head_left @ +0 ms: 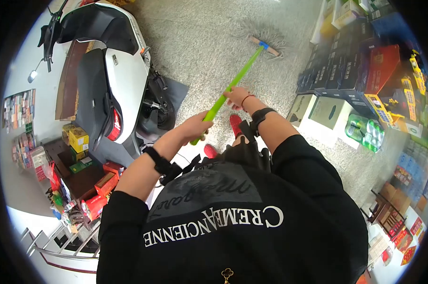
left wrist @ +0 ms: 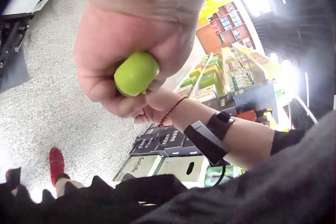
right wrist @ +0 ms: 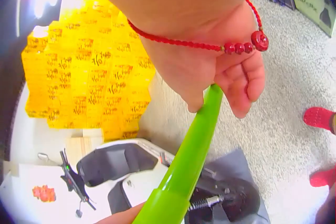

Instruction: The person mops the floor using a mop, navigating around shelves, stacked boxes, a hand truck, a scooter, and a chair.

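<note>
A mop with a bright green handle [head_left: 245, 70] slants away from me across the speckled floor in the head view. Its grey string head [head_left: 274, 36] lies spread on the floor, joined by a blue clamp to a wooden bar. My left hand [head_left: 195, 127] grips the handle near its top, and the rounded green end [left wrist: 136, 73] pokes out of the fist in the left wrist view. Farther down, my right hand [head_left: 238, 97] holds the handle between thumb and fingers, its other fingers loosely bent in the right wrist view.
A white and black scooter [head_left: 124, 71] is parked at the left. Stacked dark boxes [head_left: 334, 71] line the right, with white cartons [head_left: 327, 112] and a green bottle pack [head_left: 364, 132] nearer. Yellow boxes [right wrist: 94, 71] are piled beyond the scooter. My red shoes [head_left: 236, 124] are just below the hands.
</note>
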Available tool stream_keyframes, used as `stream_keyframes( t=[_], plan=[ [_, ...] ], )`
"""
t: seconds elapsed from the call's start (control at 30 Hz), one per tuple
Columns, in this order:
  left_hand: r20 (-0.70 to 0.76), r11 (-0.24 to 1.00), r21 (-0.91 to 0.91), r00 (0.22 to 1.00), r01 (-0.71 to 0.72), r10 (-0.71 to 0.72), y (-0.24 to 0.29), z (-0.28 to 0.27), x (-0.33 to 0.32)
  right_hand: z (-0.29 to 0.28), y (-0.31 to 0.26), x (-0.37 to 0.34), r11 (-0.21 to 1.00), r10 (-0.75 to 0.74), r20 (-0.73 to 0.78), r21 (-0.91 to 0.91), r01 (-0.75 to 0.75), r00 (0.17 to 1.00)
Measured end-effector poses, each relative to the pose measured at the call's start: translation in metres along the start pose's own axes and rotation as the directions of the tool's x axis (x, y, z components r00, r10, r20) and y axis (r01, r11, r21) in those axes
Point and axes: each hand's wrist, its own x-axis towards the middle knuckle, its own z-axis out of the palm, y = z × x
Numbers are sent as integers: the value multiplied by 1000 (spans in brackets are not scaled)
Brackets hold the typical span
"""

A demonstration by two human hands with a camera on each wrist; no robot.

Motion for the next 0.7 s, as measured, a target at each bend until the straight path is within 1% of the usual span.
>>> stream_keyframes(
  t=[0.03,0.07,0.13,0.23,0.27,0.3,0.33,0.4,0.43,0.47,0.53,0.57,0.6,0.67,0.7],
  plan=[
    [-9,999,33,999,37,-37,-16,1,-13,16,6,-2,999,4,43,-40,-2,999],
    [-21,995,70,997,75,-74,-34,1,-28,33,13,-4,1000,-8,42,-27,9,999],
    [-19,996,43,997,79,-78,-78,2,-61,70,21,-20,993,-19,187,-108,40,982],
    [-4,995,37,996,93,-93,-142,7,-119,127,32,-51,960,-74,398,-221,174,915],
    [10,993,-35,994,110,-110,-169,8,-137,150,35,-54,936,-38,459,-294,192,887],
    [27,986,-106,992,129,-127,-194,10,-156,175,41,-60,937,-17,494,-296,187,869],
    [24,987,-98,992,126,-124,-214,14,-175,199,47,-68,936,7,526,-302,179,850],
    [7,985,-94,990,141,-141,-247,23,-212,245,62,-88,894,1,559,-372,250,829],
    [12,978,-142,989,150,-150,-262,29,-228,262,63,-109,882,-14,557,-384,272,830],
    [14,978,-149,989,149,-149,-279,34,-237,278,69,-125,881,-7,559,-389,270,829],
    [39,972,-204,993,119,-113,-314,45,-252,309,83,-146,847,-75,516,-420,327,854],
    [39,967,-220,991,132,-126,-332,51,-258,325,98,-145,869,-114,508,-366,334,854],
    [22,967,-224,993,122,-120,-347,56,-259,332,105,-152,875,-88,496,-376,305,864],
    [-9,976,-207,998,63,-66,-365,56,-248,334,123,-163,900,-139,448,-315,302,883],
    [-18,980,-192,999,42,-47,-372,54,-247,338,144,-153,897,-197,410,-291,332,891]
  ],
)
